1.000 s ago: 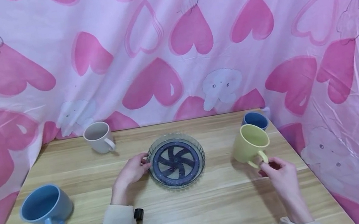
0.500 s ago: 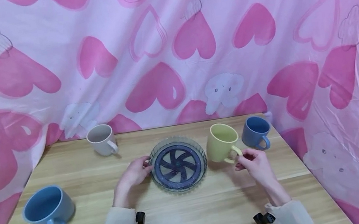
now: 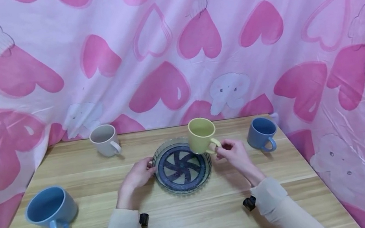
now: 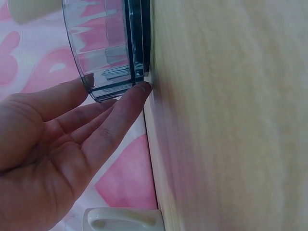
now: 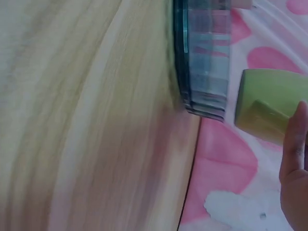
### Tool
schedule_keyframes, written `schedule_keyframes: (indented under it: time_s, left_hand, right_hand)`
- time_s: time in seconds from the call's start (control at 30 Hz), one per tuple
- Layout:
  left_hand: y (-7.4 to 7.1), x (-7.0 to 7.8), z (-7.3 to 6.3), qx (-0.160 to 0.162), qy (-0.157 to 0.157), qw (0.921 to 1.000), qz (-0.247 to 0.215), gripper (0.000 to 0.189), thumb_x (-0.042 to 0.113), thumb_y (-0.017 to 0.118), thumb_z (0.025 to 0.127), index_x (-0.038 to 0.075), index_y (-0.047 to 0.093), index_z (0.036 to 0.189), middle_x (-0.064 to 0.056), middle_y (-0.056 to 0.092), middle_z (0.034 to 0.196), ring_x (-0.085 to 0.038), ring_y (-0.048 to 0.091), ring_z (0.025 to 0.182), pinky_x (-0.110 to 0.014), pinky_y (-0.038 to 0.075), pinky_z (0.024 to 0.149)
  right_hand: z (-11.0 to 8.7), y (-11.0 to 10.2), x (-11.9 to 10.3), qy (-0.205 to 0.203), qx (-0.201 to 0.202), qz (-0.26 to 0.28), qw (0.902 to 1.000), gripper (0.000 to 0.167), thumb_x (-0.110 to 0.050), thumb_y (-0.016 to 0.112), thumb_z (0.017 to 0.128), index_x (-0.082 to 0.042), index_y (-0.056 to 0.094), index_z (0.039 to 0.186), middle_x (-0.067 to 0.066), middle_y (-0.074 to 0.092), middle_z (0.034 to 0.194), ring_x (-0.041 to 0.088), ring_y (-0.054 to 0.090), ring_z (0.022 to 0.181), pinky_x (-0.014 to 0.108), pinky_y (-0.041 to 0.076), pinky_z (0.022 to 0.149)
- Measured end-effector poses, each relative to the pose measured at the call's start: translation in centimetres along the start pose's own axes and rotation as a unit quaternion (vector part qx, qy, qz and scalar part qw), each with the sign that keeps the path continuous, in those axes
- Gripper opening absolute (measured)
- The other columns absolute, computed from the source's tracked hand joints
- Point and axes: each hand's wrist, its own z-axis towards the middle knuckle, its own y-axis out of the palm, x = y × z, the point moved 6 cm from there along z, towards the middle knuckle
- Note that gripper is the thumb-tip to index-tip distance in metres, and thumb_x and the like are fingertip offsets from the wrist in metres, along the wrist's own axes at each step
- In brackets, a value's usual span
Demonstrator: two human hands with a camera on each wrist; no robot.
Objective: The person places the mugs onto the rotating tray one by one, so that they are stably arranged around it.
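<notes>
Mug (image 3: 199,142) of plain yellow, close to upright, hangs in the air at the right part of the glass dish (image 3: 187,188); the right wrist view shows a gap between its base and the dish's rim. The right hand (image 3: 233,155) pinches it by the handle (image 3: 213,141) only. The left hand (image 3: 138,173) has the dish's left wall between the thumb, at the rim, and a finger low by the base.

With the weight all to one side of that grip, the mug could roll or dip, and a dipping base might knock the rim. Lowered where it hangs, it could land across the rim and lean. A sideways bump would push the dish toward the left hand, whose hold should check most of the slide.

The dish sits near the middle of the bench (image 3: 185,225), well apart from the side edges. Bare wood spreads in front, with a free stretch on its right before the small blue mug (image 3: 260,134), near the right edge. Leftward, the left hand takes up room; beyond it stand the pale mug (image 3: 106,146), near the back edge, and the big blue mug (image 3: 54,208), near the left. Cloth (image 3: 194,76) hangs along the back.
</notes>
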Motion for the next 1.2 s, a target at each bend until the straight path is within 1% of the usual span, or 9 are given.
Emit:
schedule_keyframes:
  time_s: [0.1,0.23,0.33,0.43,0.5,0.7,0.8,0.93,1.2]
  left_hand:
    - [0.5,-0.2,-0.1,-0.005,-0.008,0.9999,-0.006,0.045,0.005,0.058,0.097,-0.013,0.045,0.136,-0.017,0.065,0.101,-0.021,0.065,0.081,-0.043,0.053,0.087]
    - [1.1,-0.5,-0.4,-0.009,-0.018,0.9998,-0.009,0.046,0.004,0.058,0.097,-0.013,0.044,0.137,-0.015,0.066,0.1,-0.018,0.064,0.08,-0.043,0.053,0.086]
    - [1.0,-0.6,-0.5,-0.001,-0.024,0.9997,-0.011,0.047,0.005,0.058,0.096,-0.012,0.044,0.138,-0.016,0.065,0.101,-0.018,0.064,0.08,-0.043,0.052,0.087]
    - [0.8,-0.4,-0.5,-0.002,-0.023,0.9997,-0.012,0.048,0.005,0.058,0.096,-0.012,0.042,0.139,-0.017,0.065,0.104,-0.02,0.065,0.081,-0.044,0.053,0.088]
    - [0.6,-0.2,-0.4,-0.003,-0.019,0.9997,-0.011,0.048,0.004,0.057,0.096,-0.013,0.041,0.139,-0.018,0.065,0.104,-0.02,0.064,0.082,-0.044,0.053,0.087]
    - [0.4,0.1,0.0,0.001,-0.011,0.9999,-0.003,0.047,0.004,0.058,0.096,-0.011,0.044,0.138,-0.018,0.065,0.103,-0.019,0.064,0.08,-0.042,0.053,0.086]
    - [0.5,0.1,0.0,0.0,-0.006,1.0,0.0,0.046,0.004,0.059,0.096,-0.012,0.045,0.136,-0.017,0.065,0.102,-0.018,0.064,0.079,-0.042,0.054,0.084]
    - [0.5,0.0,-0.1,0.0,-0.01,0.9999,0.006,0.044,0.003,0.058,0.096,-0.012,0.046,0.136,-0.016,0.065,0.101,-0.018,0.064,0.079,-0.042,0.054,0.084]
    - [0.0,0.3,-0.1,0.006,0.004,0.9999,0.013,0.039,0.0,0.057,0.095,-0.008,0.051,0.133,-0.019,0.066,0.105,-0.026,0.064,0.09,-0.044,0.054,0.086]
  right_hand:
    - [0.8,1.1,0.3,-0.003,-0.018,-0.01,0.9998,0.021,0.001,0.067,0.086,0.016,0.064,0.102,0.021,0.066,0.084,0.03,0.066,0.07,0.035,0.06,0.065]
    - [1.7,2.4,0.6,-0.022,-0.05,-0.024,0.9982,0.02,0.004,0.065,0.086,0.018,0.064,0.101,0.024,0.066,0.084,0.039,0.065,0.071,0.045,0.059,0.066]
    - [2.4,3.3,0.7,-0.038,-0.069,-0.037,0.9962,0.02,0.006,0.064,0.085,0.018,0.064,0.101,0.025,0.066,0.085,0.035,0.065,0.069,0.052,0.057,0.069]
    - [3.0,3.8,0.7,-0.039,-0.078,-0.048,0.995,0.017,0.005,0.065,0.086,0.014,0.067,0.1,0.023,0.068,0.085,0.027,0.065,0.068,0.053,0.057,0.07]
    - [3.4,4.1,0.7,-0.033,-0.087,-0.048,0.9945,0.014,0.004,0.066,0.087,0.011,0.068,0.099,0.022,0.068,0.086,0.027,0.066,0.07,0.052,0.057,0.071]
    - [4.4,4.8,0.1,-0.025,-0.134,-0.022,0.9905,0.016,0.007,0.062,0.09,0.016,0.065,0.103,0.034,0.064,0.094,0.056,0.059,0.085,0.059,0.053,0.077]
    - [4.7,5.1,-0.3,-0.022,-0.153,-0.005,0.988,0.015,0.01,0.061,0.09,0.018,0.064,0.102,0.039,0.061,0.096,0.061,0.056,0.087,0.063,0.05,0.079]
    - [5.1,5.3,0.2,-0.021,-0.162,-0.002,0.9865,0.015,0.008,0.063,0.09,0.016,0.065,0.103,0.036,0.063,0.097,0.052,0.062,0.083,0.06,0.052,0.078]
    - [6.8,5.2,1.7,-0.028,-0.167,0.005,0.9856,0.022,0.004,0.064,0.091,0.017,0.063,0.109,0.036,0.063,0.1,0.059,0.058,0.088,0.06,0.053,0.078]
